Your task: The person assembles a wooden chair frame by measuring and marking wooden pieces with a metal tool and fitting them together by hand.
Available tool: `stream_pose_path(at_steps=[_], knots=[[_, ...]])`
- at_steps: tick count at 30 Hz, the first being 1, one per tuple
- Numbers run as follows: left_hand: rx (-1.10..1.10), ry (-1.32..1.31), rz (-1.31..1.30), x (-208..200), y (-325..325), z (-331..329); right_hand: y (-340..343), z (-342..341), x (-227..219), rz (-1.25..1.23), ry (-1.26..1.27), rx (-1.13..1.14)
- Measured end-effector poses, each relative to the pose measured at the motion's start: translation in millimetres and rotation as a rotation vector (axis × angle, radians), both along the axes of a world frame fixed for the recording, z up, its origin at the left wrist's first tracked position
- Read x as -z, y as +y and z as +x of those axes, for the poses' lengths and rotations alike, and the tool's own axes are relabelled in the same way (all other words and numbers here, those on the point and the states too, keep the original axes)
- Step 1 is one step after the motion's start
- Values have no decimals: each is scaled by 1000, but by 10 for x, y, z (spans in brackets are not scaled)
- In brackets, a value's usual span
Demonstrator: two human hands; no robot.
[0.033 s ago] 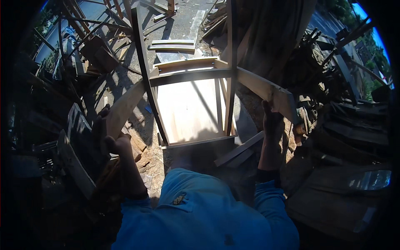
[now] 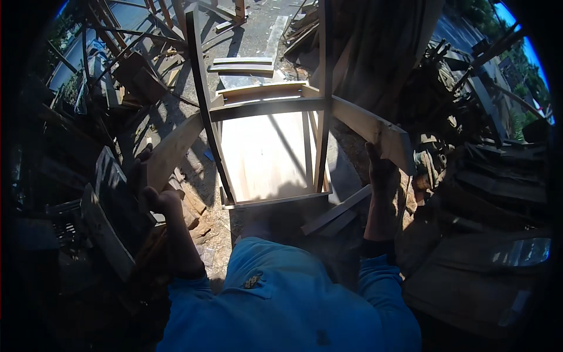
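Note:
In front of me stands a wooden chair-like frame with two tall dark uprights (image 2: 197, 64), a curved crossrail (image 2: 267, 108) and a bright, sunlit flat panel (image 2: 264, 158). A pale board slants out from each side of it. The outer end of the left board (image 2: 179, 144) is in my left hand (image 2: 158, 199), thumb on the near side and fingers mostly in shadow. My right hand (image 2: 382, 170) grips the right board (image 2: 363, 123) near its angled end, thumb up along its face; its other fingers are hidden.
Loose planks (image 2: 108, 217) lean at the left, near my left forearm. Wood strips (image 2: 337, 214) lie beside the panel's near right corner. Short boards (image 2: 243, 66) lie beyond the frame. Stacked scrap wood (image 2: 498, 182) fills the right, and wood pieces litter the sunlit ground.
The outer end of the right board sits slightly lower and farther left, with my right hand still on it. Otherwise the frame and my left hand have hardly shifted.

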State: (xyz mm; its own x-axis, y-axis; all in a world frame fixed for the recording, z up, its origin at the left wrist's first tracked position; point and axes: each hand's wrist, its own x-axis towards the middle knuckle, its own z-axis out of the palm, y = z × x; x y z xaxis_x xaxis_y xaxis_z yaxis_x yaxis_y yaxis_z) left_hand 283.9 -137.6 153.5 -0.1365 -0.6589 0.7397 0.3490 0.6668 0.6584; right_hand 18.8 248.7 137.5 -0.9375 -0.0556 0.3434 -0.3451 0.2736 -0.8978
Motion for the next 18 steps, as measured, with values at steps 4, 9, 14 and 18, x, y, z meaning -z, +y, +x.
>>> stream_pose_path(at_steps=[4,9,14,18], knots=[[96,-10,-50,-37,-293,30,132,126,43,193,217,-129],[134,-52,-2,-228,-222,-61,376,355,255,207,244,-64],[52,-54,-28,-137,-338,36,-55,485,-394,-295,572,-257],[107,-22,0,-160,-396,-58,-55,191,-376,-160,712,-342]])
